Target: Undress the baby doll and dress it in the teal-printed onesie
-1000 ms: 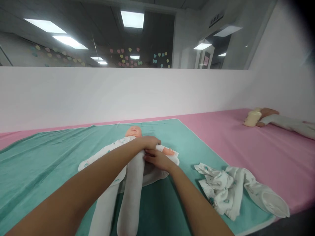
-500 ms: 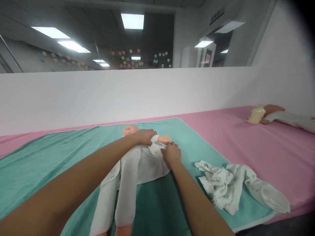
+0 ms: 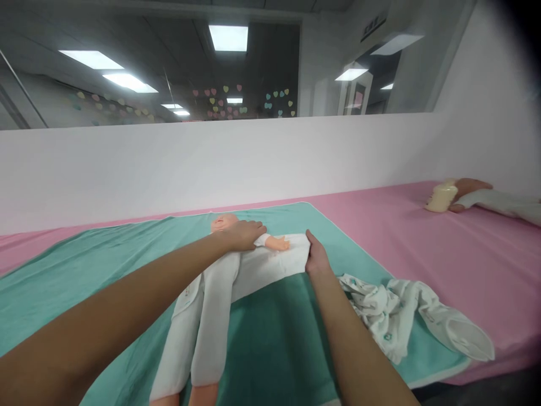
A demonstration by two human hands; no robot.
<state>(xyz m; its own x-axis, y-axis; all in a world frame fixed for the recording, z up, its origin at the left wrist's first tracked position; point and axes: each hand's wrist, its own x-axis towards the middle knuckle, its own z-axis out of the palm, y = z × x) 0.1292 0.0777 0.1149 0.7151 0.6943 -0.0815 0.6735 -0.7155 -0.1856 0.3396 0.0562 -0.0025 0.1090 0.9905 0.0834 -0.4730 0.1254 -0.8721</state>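
We've got a pale-pink vinyl baby doll (image 3: 223,223) on its back near the far edge of a teal plush blanket with white piping (image 3: 88,254), legs angled toward us in a white long-legged cotton sleepsuit (image 3: 215,299). A wide white cloth flap (image 3: 283,262) runs out to the right from the doll's middle, with the doll's small bare arm (image 3: 276,243) lying on it. The left hand (image 3: 240,235) is flat on the doll's chest, fingers pressed together. The right hand (image 3: 316,256) is at the flap's far edge, thumb on top, seemingly pinching it; we can't tell how the other fingers sit, as the cloth hides them. Risks, in our judgement: a loose pinch could let the flap slip and fall back, a hard pull against light left-hand pressure could roll the doll, and the loose arm could get folded under or slide off the cloth. The crumpled white printed garment (image 3: 393,316) near the right forearm could snag if that arm swings out. Farther off, a cream plastic bottle (image 3: 442,198) and a second doll in white (image 3: 502,200) lie on the pink padded mattress (image 3: 380,231).
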